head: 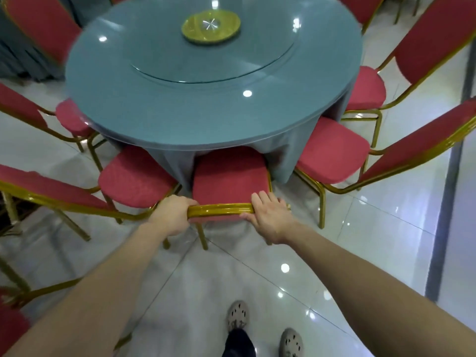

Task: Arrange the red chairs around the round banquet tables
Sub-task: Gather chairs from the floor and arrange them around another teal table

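Left grip curled round top rail of red chair; right grip clasps same rail, fingers over, thumb under. Seat partly under round surface. Push straight and evenly, matching gaps to neighbour chairs.

At centre, a round table; on it a turntable, with what seems a dish atop. Under its near edge, the middle chair, between a left chair and a right chair.

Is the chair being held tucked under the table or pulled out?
Tucked in: the chair has its seat front under the table rim; left hand and right hand hold its backrest.
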